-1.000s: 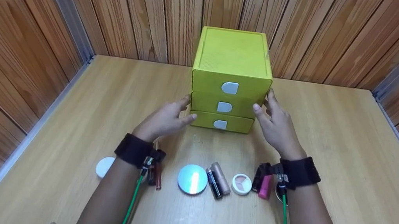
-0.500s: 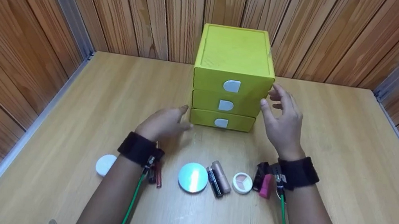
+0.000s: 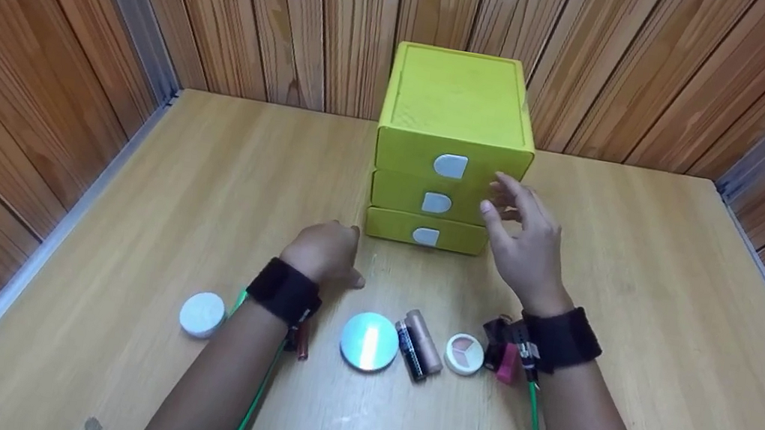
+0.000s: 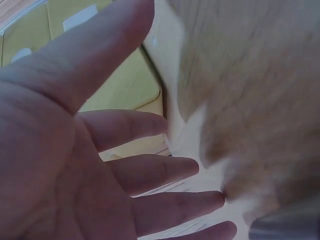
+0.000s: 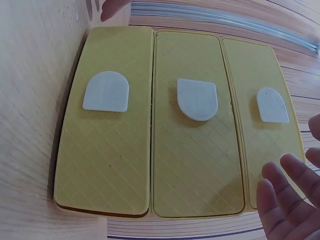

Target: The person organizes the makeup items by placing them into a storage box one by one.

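A yellow-green drawer unit [image 3: 462, 98] stands toward the back of a pale wooden table [image 3: 245, 172], its three drawers [image 5: 200, 160] pushed in, with a person's bare hands at its front corners. The left hand [image 3: 324, 253] sits just off the lower left corner, its fingers spread apart and gripping nothing. The right hand [image 3: 528, 246] hovers before the right side of the front, thumb held away from loosely bent fingers, with nothing between them; whether a fingertip brushes the surface cannot be told. The unit looks to be moulded plastic: stiff, probably light to moderate in weight depending on contents that are out of sight, and not especially fragile. Its smooth sides may prove slippery under flat palms, and the drawers could slide forward if the body tips. To shift the whole unit, two palms pressed low on opposite side walls seem the surest hold; to draw out a single drawer, the white handles [image 3: 450, 166], one centred on each front, offer the natural grip for fingertips, while the other hand steadies the body. In the foreground, an iridescent compact [image 3: 369, 343], two slim tubes [image 3: 419, 345] and a three-shade palette [image 3: 464, 354] lie in a loose row, well apart from the unit, with a white round jar [image 3: 201, 314] at the left.
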`<action>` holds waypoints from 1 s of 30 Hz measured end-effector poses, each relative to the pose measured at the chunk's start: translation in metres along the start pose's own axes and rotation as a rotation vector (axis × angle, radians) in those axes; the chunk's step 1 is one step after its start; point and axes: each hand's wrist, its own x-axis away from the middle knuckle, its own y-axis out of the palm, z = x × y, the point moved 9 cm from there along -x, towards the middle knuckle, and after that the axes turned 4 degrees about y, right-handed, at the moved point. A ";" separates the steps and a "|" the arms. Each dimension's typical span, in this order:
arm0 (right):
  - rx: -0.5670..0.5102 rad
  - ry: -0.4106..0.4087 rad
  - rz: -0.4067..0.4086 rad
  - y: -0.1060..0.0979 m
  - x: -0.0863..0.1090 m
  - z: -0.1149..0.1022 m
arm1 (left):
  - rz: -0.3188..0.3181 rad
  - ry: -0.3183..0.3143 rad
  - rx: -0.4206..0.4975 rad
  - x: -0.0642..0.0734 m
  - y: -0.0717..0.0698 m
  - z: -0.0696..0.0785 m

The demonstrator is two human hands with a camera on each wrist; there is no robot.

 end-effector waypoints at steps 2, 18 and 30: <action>0.000 0.002 0.007 -0.001 -0.001 -0.002 | -0.003 -0.010 -0.023 -0.001 -0.003 -0.001; -0.079 0.105 0.028 0.008 -0.019 -0.003 | 0.040 -0.006 0.088 -0.001 -0.019 0.002; -0.150 0.190 0.138 0.025 -0.022 0.006 | 0.664 -0.034 0.891 -0.003 -0.068 -0.020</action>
